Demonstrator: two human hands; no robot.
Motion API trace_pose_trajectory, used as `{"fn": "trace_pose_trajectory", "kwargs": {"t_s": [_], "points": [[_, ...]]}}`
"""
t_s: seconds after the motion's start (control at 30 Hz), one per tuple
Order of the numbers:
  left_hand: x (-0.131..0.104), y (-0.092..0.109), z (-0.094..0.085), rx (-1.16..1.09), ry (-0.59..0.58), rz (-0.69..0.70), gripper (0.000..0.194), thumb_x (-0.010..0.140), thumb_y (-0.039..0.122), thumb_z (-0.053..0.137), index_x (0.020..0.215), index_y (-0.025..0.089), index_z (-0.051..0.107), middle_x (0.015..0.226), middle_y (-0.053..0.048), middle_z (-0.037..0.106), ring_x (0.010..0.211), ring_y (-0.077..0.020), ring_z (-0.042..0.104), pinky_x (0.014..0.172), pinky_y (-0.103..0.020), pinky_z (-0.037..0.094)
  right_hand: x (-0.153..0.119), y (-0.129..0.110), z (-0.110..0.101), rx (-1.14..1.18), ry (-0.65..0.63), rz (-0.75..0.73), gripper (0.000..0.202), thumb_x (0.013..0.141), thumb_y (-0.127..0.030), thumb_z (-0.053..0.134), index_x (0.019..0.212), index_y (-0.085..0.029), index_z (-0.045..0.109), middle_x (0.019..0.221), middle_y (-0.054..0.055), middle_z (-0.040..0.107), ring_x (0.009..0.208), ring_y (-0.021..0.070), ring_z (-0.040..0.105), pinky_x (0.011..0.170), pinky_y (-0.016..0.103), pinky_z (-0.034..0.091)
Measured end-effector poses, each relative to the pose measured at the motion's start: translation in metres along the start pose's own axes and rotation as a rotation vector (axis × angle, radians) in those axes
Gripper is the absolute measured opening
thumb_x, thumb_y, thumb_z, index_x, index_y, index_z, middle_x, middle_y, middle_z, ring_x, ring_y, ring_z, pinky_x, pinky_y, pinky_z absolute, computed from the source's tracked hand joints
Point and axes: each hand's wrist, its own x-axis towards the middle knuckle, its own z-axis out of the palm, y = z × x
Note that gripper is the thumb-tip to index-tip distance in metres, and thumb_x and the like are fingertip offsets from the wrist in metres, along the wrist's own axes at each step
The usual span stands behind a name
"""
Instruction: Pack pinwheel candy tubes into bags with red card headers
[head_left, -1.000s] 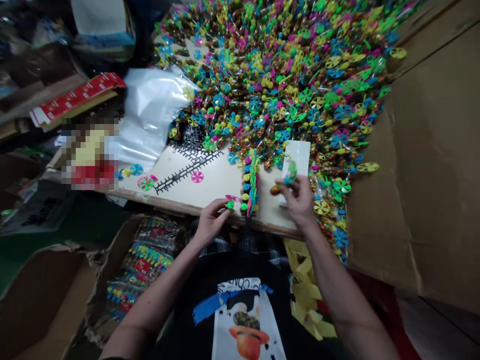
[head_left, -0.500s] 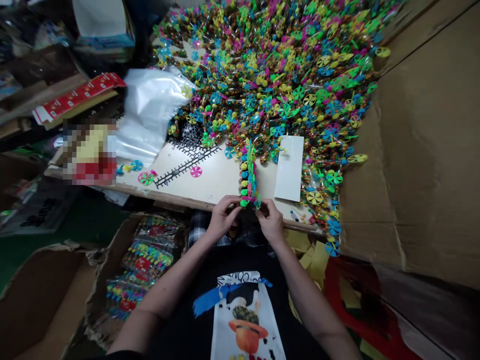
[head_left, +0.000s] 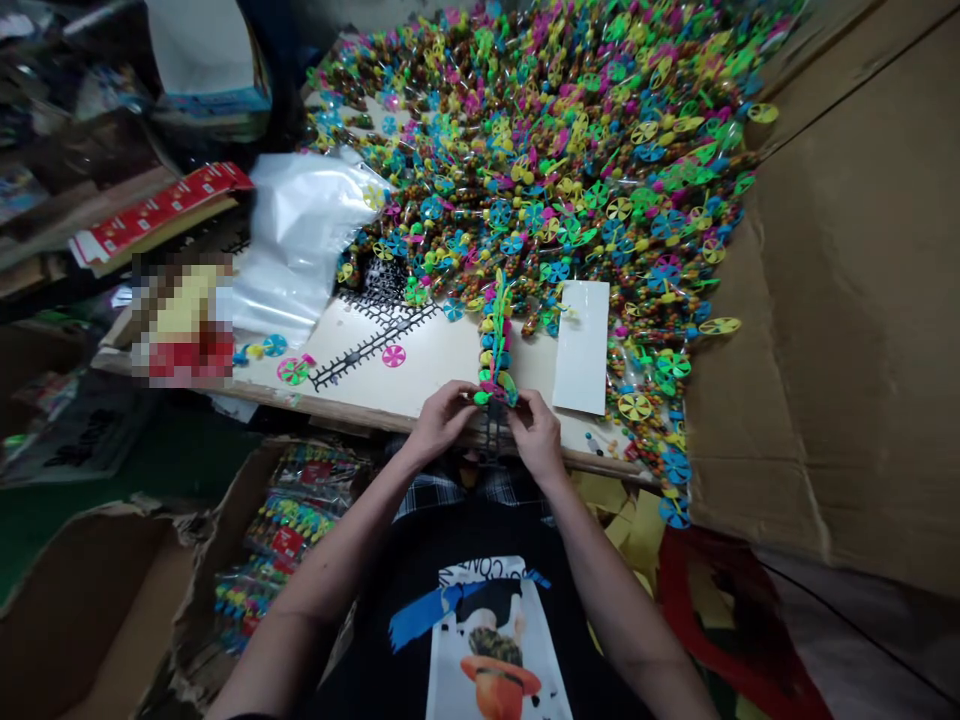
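Observation:
A black toothed strip (head_left: 493,428) lies across the table's front edge, and a row of colourful fan toys (head_left: 496,335) stands along it. My left hand (head_left: 445,418) pinches the near end of the row from the left, beside a green piece. From the right, my right hand (head_left: 535,428) closes its fingers on the same near end, by a green and pink fan. Left of the row, a pink fan (head_left: 394,356) and another black strip (head_left: 367,348) lie on the white tabletop (head_left: 405,385).
A large heap of wrapped fan toys (head_left: 562,160) covers the back and right. A white card (head_left: 582,345) lies right of my hands, clear plastic bags (head_left: 289,240) at left. Below left, a cardboard box (head_left: 217,540) holds packed toys; a cardboard wall (head_left: 840,300) stands at right.
Both hands have shifted slightly up in the view at the near end of the row. More of the black strip now shows between them, and the view has tilted a little.

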Motion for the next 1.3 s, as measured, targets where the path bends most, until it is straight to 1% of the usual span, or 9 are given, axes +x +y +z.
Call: {"fn": "trace_pose_trajectory", "kwargs": {"t_s": [0.2,0.43,0.7,0.9,1.0,1.07,1.13,1.2,1.3], "points": [[-0.005,-0.008,0.013,-0.063,0.11,-0.092,0.014,0.071,0.015,0.056,0.084,0.018,0.058,0.084,-0.002,0.067,0.084,-0.0149,0.064,0.082,-0.028,0.05,-0.002,0.002,0.002,-0.06,0.016,0.014,0.021,0.076,-0.032,0.054,0.096,-0.023,0.055,0.091,0.004,0.066,0.086,0.0217,0.063,0.08,0.037,0.051],[-0.007,-0.003,0.012,-0.164,0.091,-0.06,0.016,0.073,0.024,0.063,0.086,0.016,0.066,0.091,-0.006,0.069,0.09,-0.0175,0.064,0.087,-0.032,0.05,-0.004,0.0,0.0,-0.031,0.084,0.009,0.016,0.078,-0.036,0.053,0.088,-0.023,0.057,0.084,0.004,0.067,0.081,0.0209,0.064,0.077,0.035,0.051],[-0.006,-0.002,0.018,-0.14,0.096,-0.03,0.013,0.074,0.021,0.063,0.085,0.017,0.069,0.093,-0.007,0.068,0.09,-0.0171,0.064,0.085,-0.03,0.052,-0.006,0.001,-0.001,-0.089,0.061,-0.002,0.015,0.08,-0.032,0.051,0.087,-0.023,0.059,0.085,0.004,0.068,0.082,0.0212,0.063,0.077,0.035,0.05],[-0.003,-0.005,0.025,-0.179,0.093,-0.028,0.016,0.071,0.016,0.062,0.085,0.017,0.068,0.09,-0.005,0.067,0.087,-0.0159,0.063,0.082,-0.028,0.051,-0.003,0.0,-0.001,-0.108,0.059,-0.08,0.015,0.082,-0.031,0.049,0.088,-0.022,0.059,0.084,0.005,0.067,0.082,0.0204,0.063,0.075,0.033,0.051],[-0.002,-0.007,0.024,-0.196,0.091,-0.043,0.016,0.07,0.015,0.062,0.086,0.016,0.067,0.088,-0.004,0.067,0.085,-0.0153,0.063,0.081,-0.028,0.05,-0.006,-0.003,-0.007,-0.109,0.038,-0.079,0.017,0.08,-0.029,0.052,0.093,-0.021,0.06,0.09,0.007,0.067,0.087,0.0208,0.063,0.079,0.034,0.051],[-0.002,-0.007,0.023,-0.178,0.084,-0.04,0.015,0.07,0.015,0.062,0.085,0.016,0.067,0.088,-0.004,0.066,0.085,-0.0152,0.062,0.08,-0.027,0.05,-0.013,-0.007,-0.011,-0.082,0.062,-0.013,0.02,0.08,-0.03,0.053,0.096,-0.02,0.06,0.094,0.008,0.067,0.089,0.0206,0.063,0.08,0.034,0.051],[-0.002,-0.006,0.023,-0.16,0.08,-0.026,0.014,0.07,0.014,0.062,0.083,0.017,0.067,0.088,-0.004,0.065,0.084,-0.0148,0.061,0.079,-0.026,0.049,-0.022,-0.012,-0.013,0.003,0.079,0.121,0.022,0.081,-0.036,0.054,0.096,-0.02,0.059,0.089,0.007,0.067,0.082,0.0195,0.065,0.075,0.033,0.053],[-0.002,-0.004,0.024,-0.145,0.083,-0.007,0.014,0.07,0.012,0.062,0.082,0.017,0.067,0.086,-0.003,0.065,0.082,-0.0143,0.06,0.077,-0.026,0.049,-0.03,-0.018,-0.011,0.12,0.035,0.272,0.027,0.079,-0.043,0.057,0.091,-0.02,0.058,0.079,0.004,0.067,0.072,0.0177,0.065,0.065,0.029,0.053],[-0.002,-0.002,0.025,-0.13,0.093,0.011,0.014,0.069,0.012,0.063,0.081,0.017,0.068,0.084,-0.003,0.065,0.081,-0.0141,0.06,0.076,-0.025,0.048,-0.032,-0.025,-0.002,0.337,-0.047,0.454,0.035,0.069,-0.052,0.065,0.081,-0.02,0.057,0.066,0.0,0.064,0.06,0.0157,0.062,0.052,0.025,0.05]]}}
